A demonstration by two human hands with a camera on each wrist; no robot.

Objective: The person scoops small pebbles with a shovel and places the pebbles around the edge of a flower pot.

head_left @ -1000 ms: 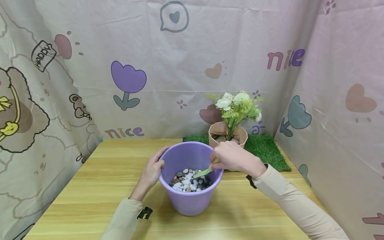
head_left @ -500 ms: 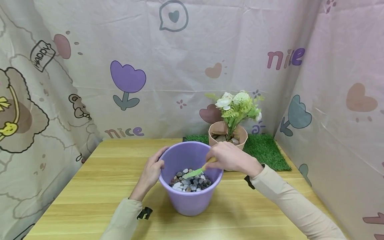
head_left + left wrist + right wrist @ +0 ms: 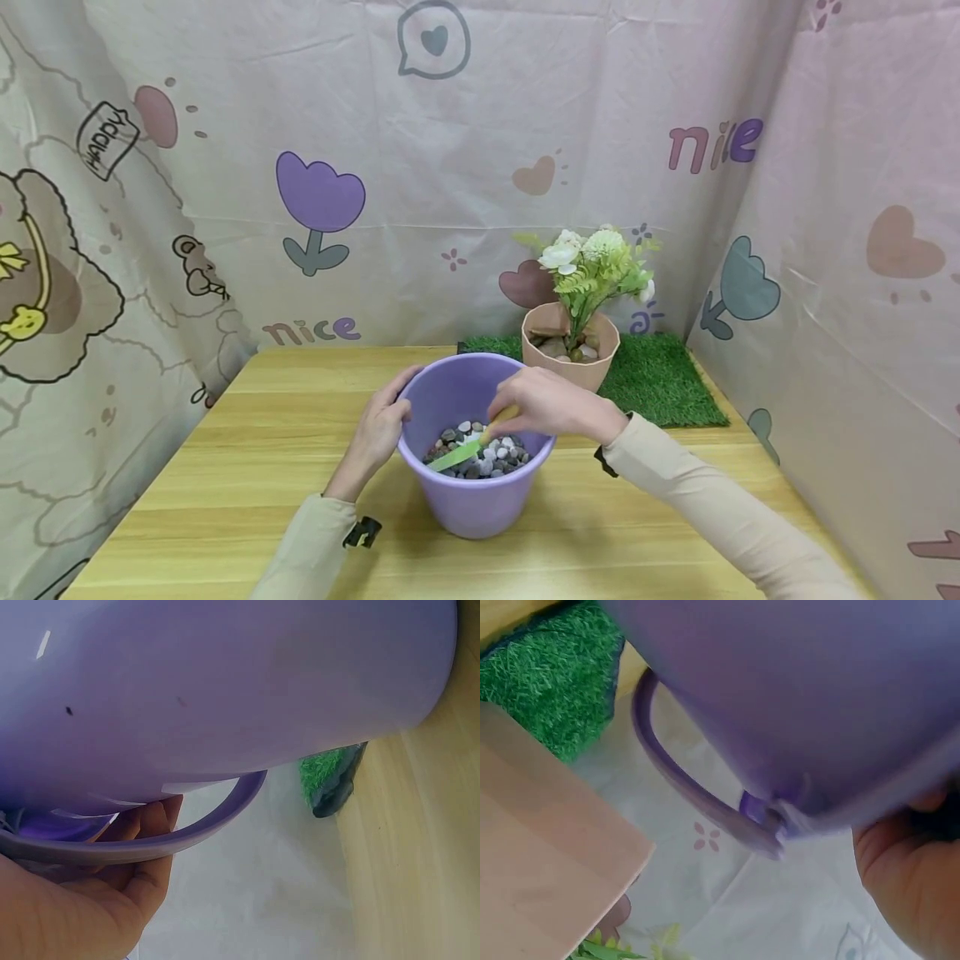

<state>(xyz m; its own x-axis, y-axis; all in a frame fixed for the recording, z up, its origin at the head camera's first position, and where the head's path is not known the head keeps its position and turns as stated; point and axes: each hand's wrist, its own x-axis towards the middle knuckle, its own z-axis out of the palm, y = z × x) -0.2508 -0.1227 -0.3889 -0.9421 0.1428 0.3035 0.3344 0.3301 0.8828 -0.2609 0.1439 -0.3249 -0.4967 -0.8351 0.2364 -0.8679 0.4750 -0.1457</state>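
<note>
A purple plastic bucket [image 3: 480, 504] stands on the table with grey, white and brown pebbles [image 3: 498, 458] in its bottom. At its left side my left hand [image 3: 381, 429] grips the rim. The left wrist view shows fingers passing behind the bucket's curved handle [image 3: 172, 841]. My right hand [image 3: 551, 404] reaches over the right rim and holds a small trowel by its yellow handle. The green blade of the trowel [image 3: 454, 457] lies low over the pebbles, pointing to the near left wall. In the right wrist view the bucket hides the trowel, and only part of the right hand [image 3: 904, 874] shows.
Behind the bucket to the right is a pink pot [image 3: 577, 373] with white flowers [image 3: 585, 250] and stones. It stands on a green turf mat [image 3: 667, 387]. Printed cloth [image 3: 450, 167] hangs behind and at both sides of the wooden table [image 3: 262, 450].
My right hand has moved left and inward over the bucket. The trowel's blade has swept from the middle of the pebbles towards the near left wall. My left hand keeps its place.
</note>
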